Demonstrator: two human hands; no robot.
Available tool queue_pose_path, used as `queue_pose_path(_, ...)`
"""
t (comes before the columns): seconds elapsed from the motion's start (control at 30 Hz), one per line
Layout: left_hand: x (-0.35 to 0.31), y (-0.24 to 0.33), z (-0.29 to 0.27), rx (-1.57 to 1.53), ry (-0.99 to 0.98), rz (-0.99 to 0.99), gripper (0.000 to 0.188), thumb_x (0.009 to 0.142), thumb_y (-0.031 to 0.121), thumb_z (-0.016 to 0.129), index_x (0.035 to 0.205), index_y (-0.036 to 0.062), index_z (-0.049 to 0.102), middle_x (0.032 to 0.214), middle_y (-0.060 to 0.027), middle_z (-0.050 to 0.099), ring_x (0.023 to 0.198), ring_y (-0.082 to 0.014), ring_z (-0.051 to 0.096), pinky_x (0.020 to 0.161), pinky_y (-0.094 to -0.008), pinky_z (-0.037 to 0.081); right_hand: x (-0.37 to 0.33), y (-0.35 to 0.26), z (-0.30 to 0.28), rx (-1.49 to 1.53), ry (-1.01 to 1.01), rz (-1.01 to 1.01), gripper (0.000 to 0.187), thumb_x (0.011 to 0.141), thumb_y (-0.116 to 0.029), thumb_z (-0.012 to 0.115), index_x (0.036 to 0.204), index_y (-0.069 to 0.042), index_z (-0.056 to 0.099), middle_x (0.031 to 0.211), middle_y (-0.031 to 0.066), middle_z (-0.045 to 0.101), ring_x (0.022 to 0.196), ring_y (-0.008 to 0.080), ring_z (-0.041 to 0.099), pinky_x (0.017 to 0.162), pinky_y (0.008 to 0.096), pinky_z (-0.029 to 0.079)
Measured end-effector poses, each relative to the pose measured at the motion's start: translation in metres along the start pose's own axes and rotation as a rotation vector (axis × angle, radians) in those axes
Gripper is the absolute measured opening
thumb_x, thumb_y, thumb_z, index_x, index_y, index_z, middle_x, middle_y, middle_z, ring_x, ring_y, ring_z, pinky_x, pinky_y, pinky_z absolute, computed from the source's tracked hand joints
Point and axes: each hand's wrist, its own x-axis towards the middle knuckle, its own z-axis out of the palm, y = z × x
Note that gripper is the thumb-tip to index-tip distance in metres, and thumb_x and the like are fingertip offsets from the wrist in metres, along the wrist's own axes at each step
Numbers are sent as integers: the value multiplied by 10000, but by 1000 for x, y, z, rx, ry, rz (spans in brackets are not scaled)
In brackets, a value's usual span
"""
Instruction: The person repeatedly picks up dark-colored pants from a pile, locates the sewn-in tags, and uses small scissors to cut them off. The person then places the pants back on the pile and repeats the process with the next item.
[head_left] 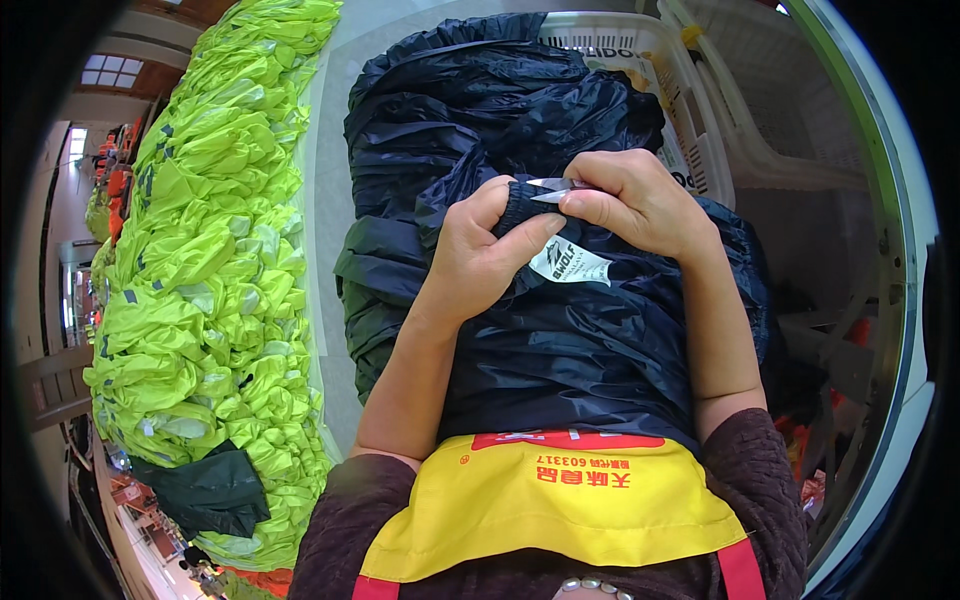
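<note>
Near the middle of the scene, over a dark-blue heap [570, 350] of shiny cloth, we pinch a gathered dark edge [519, 206] between the thumb and forefinger of our left hand [475, 250]. Our right hand [640, 205], just to the right, is curled around small snips [548, 196], whose 2 pointed blades stand apart and aim left at that edge; we cannot tell whether they touch it. On the near side of our fingers lies a white label [575, 264] with dark print. The heap runs from our yellow apron [560, 515] to the far side, beside a white crate [708, 145]. To the left we see a long yellow-green pile [205, 250], with 1 dark-green piece [215, 490] on its near end.
</note>
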Motion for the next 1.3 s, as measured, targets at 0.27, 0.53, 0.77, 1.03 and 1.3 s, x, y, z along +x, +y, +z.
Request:
queue_pose_path(0.27, 1, 1, 0, -9, -16, 7, 175, 810, 49, 646, 976, 0, 622, 822, -5, 572, 728, -54, 522, 625, -204, 418, -1, 2, 0, 37, -22, 26, 384, 887, -360, 543, 787, 9, 572, 602, 81, 499, 537, 188, 501, 499, 298, 386)
queue_pose_path(0.53, 1, 1, 2, -14, -3, 9, 158, 810, 57, 649, 953, -3, 620, 820, -6, 567, 729, -62, 525, 629, -214, 424, -2, 0, -4, 33, -21, 51, 385, 890, -359, 541, 794, 13, 571, 599, 83, 494, 528, 187, 484, 497, 292, 381)
queue_pose_path(0.77, 1, 3, 1, 18, -29, -9, 142, 803, 59, 655, 919, -12, 617, 809, -12, 560, 717, -66, 518, 621, -218, 420, 0, 6, 5, 23, 66, -56, 418, 903, -403, 525, 700, -42, 578, 528, 54, 469, 456, 171, 451, 439, 290, 341)
queue_pose_path(1.03, 0, -1, -1, 5, -31, -8, 113, 796, 55, 656, 858, -17, 595, 791, -10, 537, 690, -73, 491, 612, -223, 411, -3, 10, -5, 196, 146, -18, 354, 907, -336, 529, 784, -18, 627, 634, 56, 578, 559, 145, 538, 488, 251, 382)
queue_pose_path(1.3, 2, -3, 5, 139, -30, 154, 121, 767, 21, 638, 874, -12, 592, 835, -62, 569, 761, -158, 539, 693, -268, 431, 0, -24, 10, 203, 96, 153, 350, 748, -299, 724, 903, 9, 664, 642, 30, 556, 576, 83, 512, 511, 211, 396)
